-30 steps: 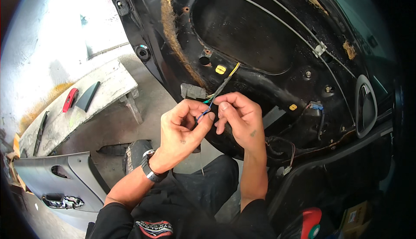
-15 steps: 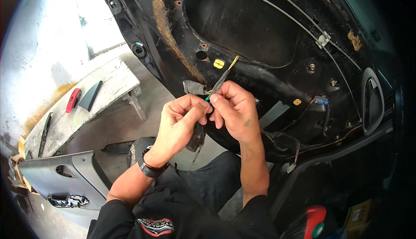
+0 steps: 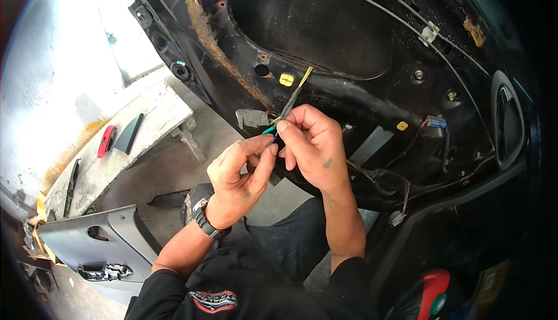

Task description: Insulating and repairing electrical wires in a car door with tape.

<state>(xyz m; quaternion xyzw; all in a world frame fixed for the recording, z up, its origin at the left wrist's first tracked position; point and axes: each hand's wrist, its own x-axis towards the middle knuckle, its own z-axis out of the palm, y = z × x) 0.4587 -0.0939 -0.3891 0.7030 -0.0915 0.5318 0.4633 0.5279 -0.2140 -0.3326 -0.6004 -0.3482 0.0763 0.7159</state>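
Wires (image 3: 269,129), green and blue, ran before the black door (image 3: 360,96); your left hand (image 3: 235,166) pinched them, your right hand (image 3: 315,153) gripped where the taped bundle (image 3: 289,104) ended. Handling strands seemed the step; the next move probably called for light, steady pinches.

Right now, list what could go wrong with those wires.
The left hand pinches the blue wire, so a hard tug might strain it. The green wire runs close by and might tangle. The dark-wrapped bundle at the right hand lies near the door, whose metal might scuff it.
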